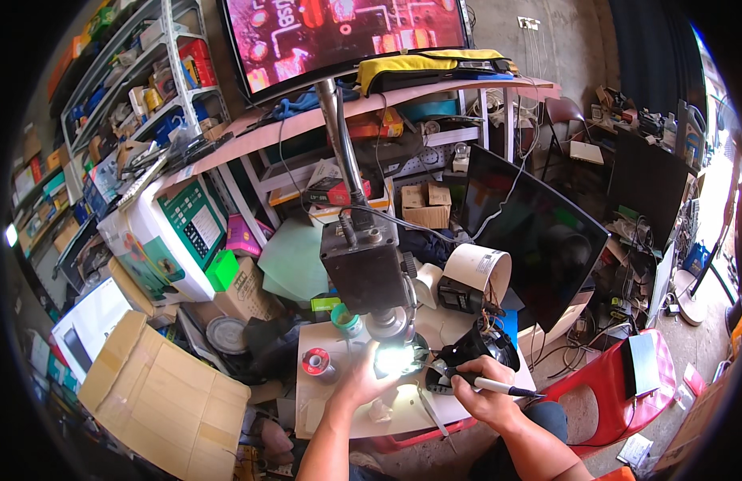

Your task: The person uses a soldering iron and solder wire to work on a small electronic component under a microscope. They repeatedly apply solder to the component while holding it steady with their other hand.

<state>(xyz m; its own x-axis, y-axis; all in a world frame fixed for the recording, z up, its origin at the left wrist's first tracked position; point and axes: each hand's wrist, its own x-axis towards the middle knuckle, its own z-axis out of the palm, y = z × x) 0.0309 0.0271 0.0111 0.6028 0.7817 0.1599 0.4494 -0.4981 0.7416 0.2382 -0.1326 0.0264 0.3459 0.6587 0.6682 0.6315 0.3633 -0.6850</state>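
My right hand (pixel 485 394) is closed round a soldering iron (pixel 496 386), its pale handle slanting across my fingers and its front end turned left toward the lit spot. Under the microscope camera (pixel 363 268), my left hand (pixel 363 381) is closed at the edge of a bright glare. Whatever its fingers grip there is washed out by the light. A pair of tweezers (pixel 435 413) lies between my two hands. Just left of my left hand stands a red-ended solder spool (pixel 315 361), with a green-rimmed jar (pixel 346 320) behind it. A black round housing with wires (pixel 493 345) sits beyond my right hand.
A monitor (pixel 347 36) at the back displays a magnified circuit board. An opened cardboard box (pixel 166 397) is at the near left. A red plastic stool (pixel 603 393) stands at right. A large dark screen panel (pixel 539 232) leans behind the worktable (pixel 315 413).
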